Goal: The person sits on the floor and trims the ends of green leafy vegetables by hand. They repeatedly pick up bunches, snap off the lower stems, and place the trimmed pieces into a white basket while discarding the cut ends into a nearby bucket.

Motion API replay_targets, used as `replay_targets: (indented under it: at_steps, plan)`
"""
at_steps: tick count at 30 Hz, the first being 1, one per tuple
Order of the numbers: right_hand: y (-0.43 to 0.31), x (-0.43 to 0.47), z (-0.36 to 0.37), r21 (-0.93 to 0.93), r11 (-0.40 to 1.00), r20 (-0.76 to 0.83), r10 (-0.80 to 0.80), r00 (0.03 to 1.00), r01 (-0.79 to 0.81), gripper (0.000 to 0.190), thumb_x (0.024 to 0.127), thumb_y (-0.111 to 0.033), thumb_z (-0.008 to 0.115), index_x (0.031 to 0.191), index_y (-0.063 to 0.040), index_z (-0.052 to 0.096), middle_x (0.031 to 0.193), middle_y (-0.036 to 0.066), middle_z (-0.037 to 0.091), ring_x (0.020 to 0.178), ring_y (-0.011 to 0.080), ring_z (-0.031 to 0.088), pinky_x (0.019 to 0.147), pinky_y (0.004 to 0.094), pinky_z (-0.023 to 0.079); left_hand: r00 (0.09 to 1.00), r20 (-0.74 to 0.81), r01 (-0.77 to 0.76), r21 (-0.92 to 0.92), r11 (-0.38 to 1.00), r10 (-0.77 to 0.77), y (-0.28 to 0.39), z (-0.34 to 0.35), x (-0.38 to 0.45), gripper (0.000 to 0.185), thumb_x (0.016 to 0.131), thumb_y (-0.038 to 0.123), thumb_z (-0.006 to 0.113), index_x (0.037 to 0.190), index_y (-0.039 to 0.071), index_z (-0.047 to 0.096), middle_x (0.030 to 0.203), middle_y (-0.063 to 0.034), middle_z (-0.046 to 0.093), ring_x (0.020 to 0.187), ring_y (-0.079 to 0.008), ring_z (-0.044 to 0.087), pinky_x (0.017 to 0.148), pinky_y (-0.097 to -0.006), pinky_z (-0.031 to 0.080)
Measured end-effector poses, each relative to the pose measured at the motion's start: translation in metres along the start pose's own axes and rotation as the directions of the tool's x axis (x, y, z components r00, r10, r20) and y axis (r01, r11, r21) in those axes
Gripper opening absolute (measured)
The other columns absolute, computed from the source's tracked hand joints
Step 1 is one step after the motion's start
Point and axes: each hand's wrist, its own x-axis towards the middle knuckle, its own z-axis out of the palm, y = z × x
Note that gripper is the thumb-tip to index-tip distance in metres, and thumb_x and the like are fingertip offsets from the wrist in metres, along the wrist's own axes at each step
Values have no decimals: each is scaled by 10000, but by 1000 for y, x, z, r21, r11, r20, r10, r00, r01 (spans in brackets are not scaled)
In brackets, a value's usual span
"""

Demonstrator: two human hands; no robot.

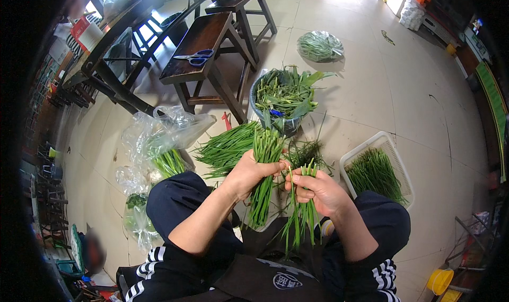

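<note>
My left hand (254,170) is closed around a thick bundle of green garlic chives (264,155), its cut ends upward. My right hand (316,188) holds a thinner bunch of chives (308,214) hanging down, and its fingertips meet those of my left hand at a single stalk. Beyond my left hand a pile of chives (230,147) lies on the floor. Dark, thin trimmings (306,153) lie just past my right hand. A white plastic basket (405,182) at the right holds more chives (373,174).
A bucket (256,107) full of leafy scraps stands ahead, beside wooden benches (199,35) with blue-handled scissors (197,58) on one. Clear plastic bags (139,131) with greens lie at the left. A bagged bundle of greens (320,46) lies farther off. A person (81,23) is at the upper left.
</note>
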Motion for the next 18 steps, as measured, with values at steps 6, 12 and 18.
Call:
replay_targets:
  at_steps: [6,12,18]
  plan:
    - [0,0,-1,24,1000,-23,-13,1000,13,148,916,-155,573,998,-33,589,870,39,621,532,34,390,538,212,339,999,-33,36,-81,996,-39,-7,-7,6,315,815,50,694,1103,24,569,877,-41,645,689,-89,538,632,-230,450]
    - [2,2,-6,-20,1000,-176,-23,984,20,130,914,-144,566,1004,-50,570,850,42,609,597,86,439,562,228,347,999,-18,50,-65,997,-51,-11,-9,7,310,809,78,715,1085,37,579,840,-12,616,694,-86,535,634,-231,446]
    - [8,5,-2,75,971,-245,-204,948,228,119,927,-167,567,975,-85,496,735,-8,487,573,88,394,541,235,328,998,-38,54,-101,993,-58,-14,-6,8,319,797,38,695,1093,29,576,853,-5,610,691,-91,540,645,-232,442]
